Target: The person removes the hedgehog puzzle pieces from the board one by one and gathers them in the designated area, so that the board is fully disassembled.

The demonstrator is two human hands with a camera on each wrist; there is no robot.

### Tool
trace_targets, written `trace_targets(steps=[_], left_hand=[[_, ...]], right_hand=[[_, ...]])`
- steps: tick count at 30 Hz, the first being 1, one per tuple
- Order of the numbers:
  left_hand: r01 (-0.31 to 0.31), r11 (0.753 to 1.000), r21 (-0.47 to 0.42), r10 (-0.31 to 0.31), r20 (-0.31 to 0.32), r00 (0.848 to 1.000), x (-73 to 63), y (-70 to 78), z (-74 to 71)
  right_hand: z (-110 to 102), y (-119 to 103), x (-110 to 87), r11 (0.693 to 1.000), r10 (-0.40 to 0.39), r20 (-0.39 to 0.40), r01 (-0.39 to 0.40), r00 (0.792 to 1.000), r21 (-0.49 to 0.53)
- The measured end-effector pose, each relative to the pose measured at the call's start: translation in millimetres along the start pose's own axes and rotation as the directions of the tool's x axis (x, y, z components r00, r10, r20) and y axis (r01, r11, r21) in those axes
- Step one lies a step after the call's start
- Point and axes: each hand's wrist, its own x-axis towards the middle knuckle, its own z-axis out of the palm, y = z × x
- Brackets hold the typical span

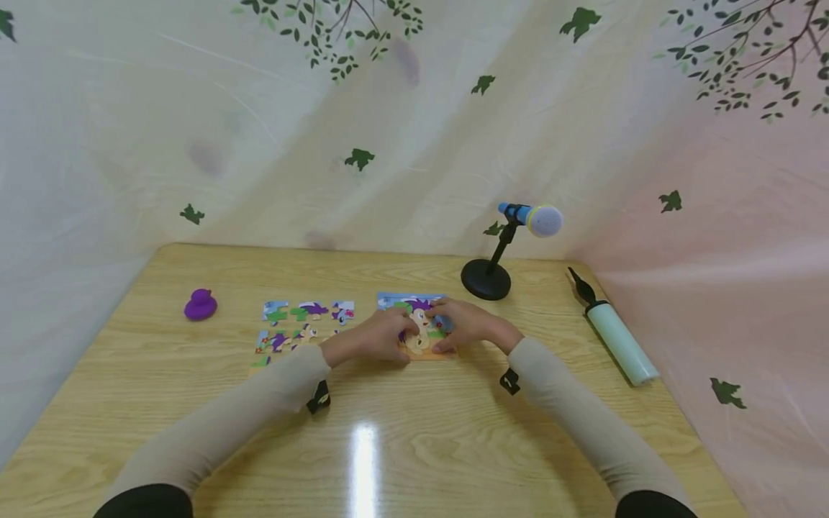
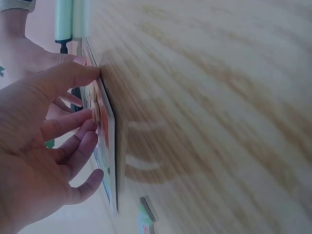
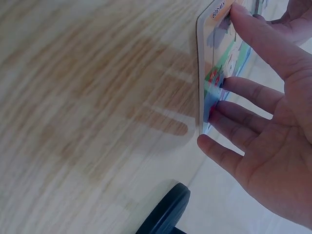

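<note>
A flat picture puzzle board (image 1: 401,296) lies on the table between the two hands. My left hand (image 1: 378,336) is at its left side; in the left wrist view its thumb rests near the board's near edge. The left index fingertip touches a thin puzzle piece (image 2: 96,115) standing slightly proud of the board. From the right, my right hand (image 1: 469,321) spreads its thumb and fingers over the board, with fingertips touching the picture in the right wrist view. Several loose puzzle pieces (image 1: 311,309) lie left of the board, partly hidden by the left forearm.
A purple rubber duck (image 1: 201,305) sits at the far left of the wooden table (image 1: 414,446). Behind the right hand stands a toy microphone (image 1: 544,221) on a black round base (image 1: 486,280). A pale green hand pump (image 1: 622,342) lies near the right edge.
</note>
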Motion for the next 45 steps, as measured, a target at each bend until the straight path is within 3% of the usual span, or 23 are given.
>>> trace_targets(steps=[13,20,29,45], left_hand=[[0.052,0.997,-0.056,-0.051,0.022,0.998,5.3,-3.4,-1.2],[0.031,0.999,-0.030,-0.031,-0.012,0.999,5.6,-1.4,-0.7],[0.052,0.999,-0.016,-0.052,0.001,0.999,3.3,1.1,-1.7],[-0.005,0.998,0.066,0.003,0.019,1.000,14.3,-2.6,-7.0]], right_hand=[[-2.6,1.2,7.3,0.999,0.031,0.016,-0.031,0.999,0.012],[-2.1,1.7,7.3,0.999,0.039,0.017,-0.040,0.999,0.012],[-1.1,2.0,7.6,0.999,0.036,0.009,-0.036,0.999,0.003],[-1.8,1.9,6.3,0.999,0.035,-0.001,-0.035,0.999,0.012]])
